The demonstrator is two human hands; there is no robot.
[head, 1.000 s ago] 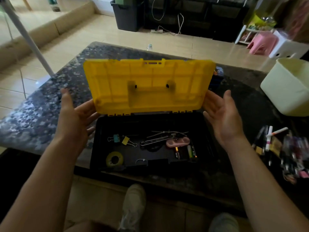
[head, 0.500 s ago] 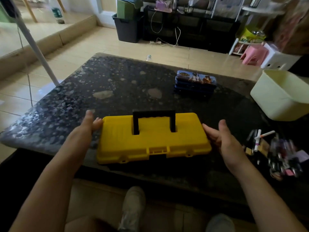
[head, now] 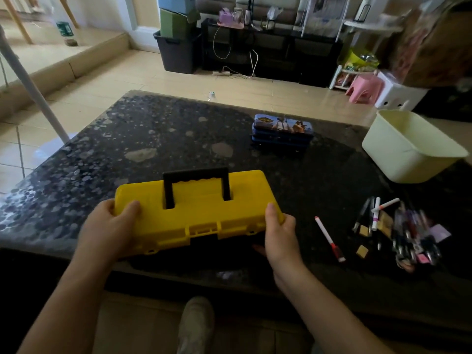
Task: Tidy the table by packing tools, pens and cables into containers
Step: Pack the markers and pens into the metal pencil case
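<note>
Left hand (head: 109,226): wrapped round the left end of the yellow toolbox (head: 199,213), thumb on the lid, fingers curled under.

Toolbox: sits at the near edge of the tabletop (head: 153,129), about mid-way along it. Lid is down and the black handle (head: 196,185) stands up. Cannot tell whether it is latched. Its long axis runs left-right, parallel to the near edge.

Right hand (head: 281,233): grips the right end the same way, thumb on top, one fingertip showing beneath the base.

Right of the box: one loose marker (head: 328,238) just beside the right hand, its long axis running near-far. Further right, a pile of pens (head: 398,226) near the right edge.

Far side: a blue tin (head: 282,129), closed. At the right edge, a cream tub (head: 408,146), open-topped.

Judgement: the tools are packed and the pens are next. They lie to the right, so the right hand is nearer.
</note>
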